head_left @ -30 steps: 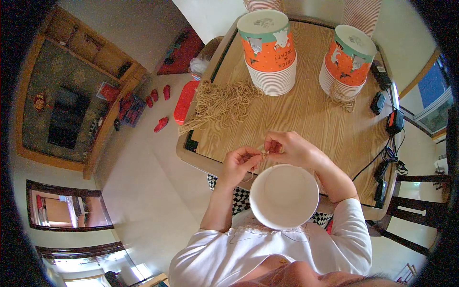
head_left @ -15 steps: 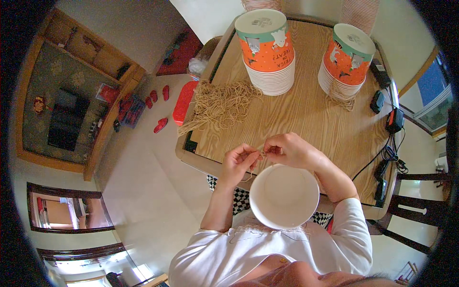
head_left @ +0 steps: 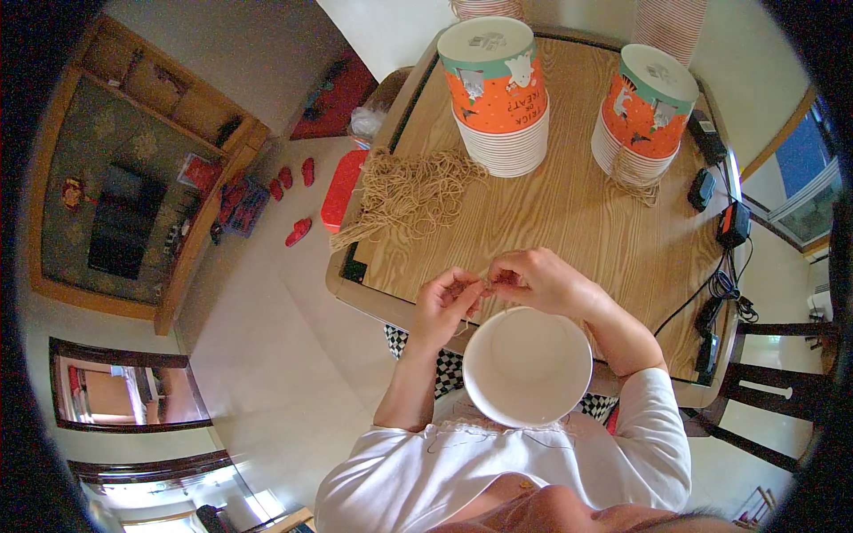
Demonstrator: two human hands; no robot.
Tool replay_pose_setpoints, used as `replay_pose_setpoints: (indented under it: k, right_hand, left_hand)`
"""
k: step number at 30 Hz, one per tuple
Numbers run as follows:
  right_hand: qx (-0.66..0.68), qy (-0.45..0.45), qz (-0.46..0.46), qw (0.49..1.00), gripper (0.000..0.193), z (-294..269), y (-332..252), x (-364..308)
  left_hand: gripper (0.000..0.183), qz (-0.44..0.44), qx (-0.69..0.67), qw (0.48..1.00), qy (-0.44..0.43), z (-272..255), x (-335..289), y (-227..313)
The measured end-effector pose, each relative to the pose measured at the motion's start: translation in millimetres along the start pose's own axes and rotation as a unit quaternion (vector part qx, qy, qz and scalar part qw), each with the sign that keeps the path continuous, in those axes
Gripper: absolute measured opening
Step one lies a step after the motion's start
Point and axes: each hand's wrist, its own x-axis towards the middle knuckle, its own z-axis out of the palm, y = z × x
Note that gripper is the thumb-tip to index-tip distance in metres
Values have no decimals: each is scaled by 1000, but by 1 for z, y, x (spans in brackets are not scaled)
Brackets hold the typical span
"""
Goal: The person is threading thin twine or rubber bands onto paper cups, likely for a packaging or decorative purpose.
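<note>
My left hand [head_left: 447,302] and my right hand [head_left: 538,281] meet fingertip to fingertip over the near edge of the table, both closed in a pinch on a thin piece of twine [head_left: 464,327]. Most of the twine is hidden by the fingers; a short end hangs below the left hand. Right below my hands, a white paper bucket [head_left: 528,366] rests against my body, its open mouth facing up and nothing visible inside. A loose heap of tan twine [head_left: 418,191] lies on the table's left side, beyond the left hand.
Upside-down stacks of orange and green paper buckets [head_left: 494,98] [head_left: 647,107] stand on the wooden table [head_left: 569,209]. Black adapters and cables [head_left: 733,222] line its right edge. A red stool [head_left: 343,188] is left of the table, a dark chair [head_left: 773,391] to the right.
Both hands stay in nearly the same place, with only a slight shift of the fingers on the twine. The bucket has barely moved.
</note>
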Motion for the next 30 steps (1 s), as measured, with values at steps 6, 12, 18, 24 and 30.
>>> replay_pose_setpoints:
  k: [6,12,18,24,30]
  right_hand:
    - [4,2,29,1000,13,0,-7,0]
    - [-2,20,-8,1000,12,1,-7,-1]
    - [-3,16,15,1000,17,0,-10,-2]
    - [21,41,66,997,16,1,-13,-2]
    - [-4,29,16,999,16,-1,-9,-3]
  left_hand:
    - [5,0,22,1000,12,0,-2,0]
    - [6,10,45,998,38,4,-2,2]
    - [7,-3,83,996,40,3,-3,6]
    - [6,19,88,995,49,4,-2,4]
    - [5,26,87,995,48,2,1,-1]
